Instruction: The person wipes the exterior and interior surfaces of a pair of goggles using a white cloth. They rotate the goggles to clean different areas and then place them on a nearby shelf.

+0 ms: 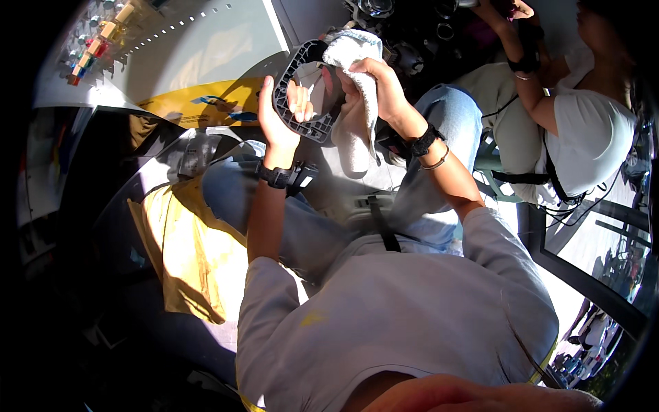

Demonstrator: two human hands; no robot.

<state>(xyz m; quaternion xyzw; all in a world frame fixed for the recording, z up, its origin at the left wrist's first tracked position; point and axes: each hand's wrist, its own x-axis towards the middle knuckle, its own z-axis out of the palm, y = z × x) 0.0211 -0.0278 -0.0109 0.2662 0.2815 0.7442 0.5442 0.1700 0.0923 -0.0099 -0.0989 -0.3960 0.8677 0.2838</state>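
In front of me, above my knees, is a black ribbed plastic frame (313, 129) shaped like an open ring. My left hand (278, 123) is closed on its left side, thumb outside and fingertips curled through the opening. A white cloth (354, 49) drapes over the frame's right side and hangs down in a long fold. My right hand (383, 86) pinches this cloth against the rim; some of its fingers are hidden by the fabric. Both wrists carry black bands.
A yellow cloth (189, 254) lies left of my legs. Beyond my left hand stands a pale panel with a yellow strip (206, 103). Dark metal parts (412, 58) crowd the far side. A co-worker in a white shirt (592, 137) sits close on the right, near loose cables (583, 213).
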